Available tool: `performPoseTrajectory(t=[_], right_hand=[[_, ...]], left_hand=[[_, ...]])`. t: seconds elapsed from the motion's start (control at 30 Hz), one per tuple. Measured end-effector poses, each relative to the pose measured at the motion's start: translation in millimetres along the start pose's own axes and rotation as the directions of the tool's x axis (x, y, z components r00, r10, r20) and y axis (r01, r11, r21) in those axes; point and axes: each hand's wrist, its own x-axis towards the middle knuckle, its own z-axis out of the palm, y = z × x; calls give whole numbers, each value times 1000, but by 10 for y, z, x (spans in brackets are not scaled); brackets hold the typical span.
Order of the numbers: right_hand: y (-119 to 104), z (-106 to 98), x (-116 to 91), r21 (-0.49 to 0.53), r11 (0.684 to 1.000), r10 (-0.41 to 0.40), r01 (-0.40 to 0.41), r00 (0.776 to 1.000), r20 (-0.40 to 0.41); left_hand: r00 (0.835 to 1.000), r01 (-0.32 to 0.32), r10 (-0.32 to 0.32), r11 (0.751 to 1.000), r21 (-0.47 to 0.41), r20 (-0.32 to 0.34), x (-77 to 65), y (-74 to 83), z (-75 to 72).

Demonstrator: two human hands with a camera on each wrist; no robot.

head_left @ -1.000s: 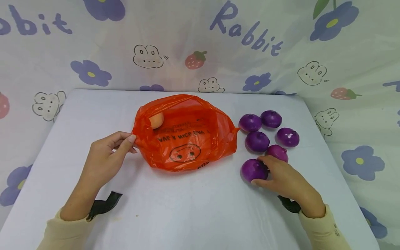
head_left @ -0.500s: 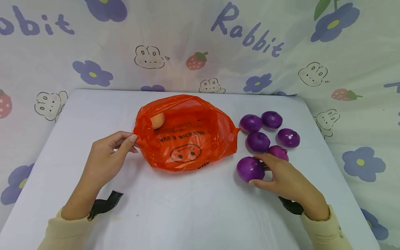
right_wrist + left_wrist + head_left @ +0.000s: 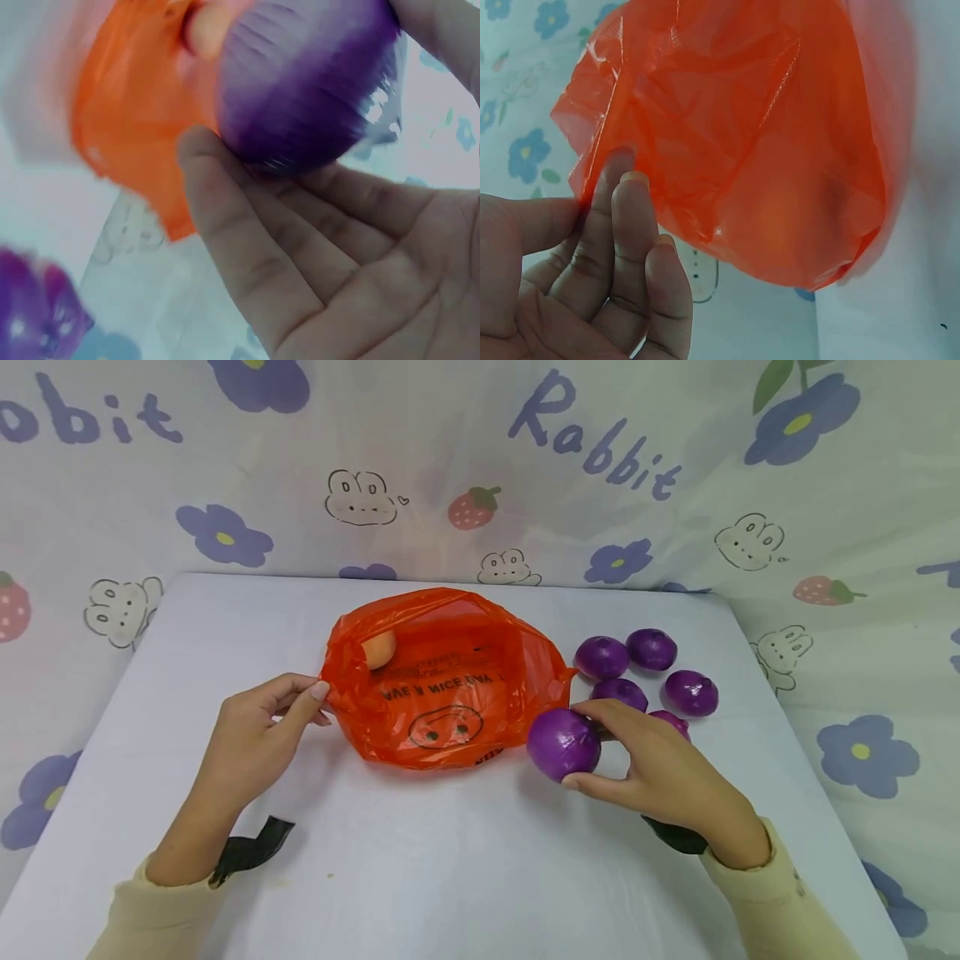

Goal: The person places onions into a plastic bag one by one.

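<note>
My left hand (image 3: pixel 262 739) pinches the left rim of a red plastic bag (image 3: pixel 442 727) between thumb and fingers; the bag's mouth gapes upward. Inside, at the left, lies a round peach-coloured thing (image 3: pixel 379 649), partly hidden by the rim. With thumb and fingertips my right hand (image 3: pixel 660 760) holds a purple onion (image 3: pixel 562 745), raised off the table and overlapping the bag's front right corner in the head view. The right wrist view shows the fingers under this onion (image 3: pixel 300 90), with the bag (image 3: pixel 135 112) beyond it.
Several more purple onions (image 3: pixel 602 657) lie grouped on the white table (image 3: pixel 420 877) to the right of the bag. One pinker onion (image 3: pixel 672 723) is partly covered by my right hand. A patterned curtain (image 3: pixel 420 435) hangs behind the table's back edge.
My right hand has lifted the purple onion from the table and carried it left toward the bag. The left hand and the bag have stayed in place.
</note>
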Motion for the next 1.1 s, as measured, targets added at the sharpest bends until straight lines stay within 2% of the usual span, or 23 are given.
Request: performPoseTrajectory(t=[0.1,0.4,0.57,0.73,0.83,1.1], right_hand=[[-67,-13,93,42,998,-49,50,998,-27],[-292,-35,330,62,995,-78,80,996,-34],[-415,-33,482,-10,995,-96,96,995,2],[-531,9,664,-93,993,-66,74,994,84],[-597,32,766,-113,992,-46,59,993,112],[-751,65,1024,-139,988,-53,72,989,136]], left_hand=[[1000,-4,4,1000,1,-1,-1,0,-5],[1000,-7,7,1000,6,0,1,-8,-4],[1000,-5,5,1000,3,2,-10,-4,0],[1000,-4,4,1000,5,7,-9,8,1],[1000,-7,7,1000,7,6,-6,16,3],[1000,-10,10,1000,11,8,-5,18,1]])
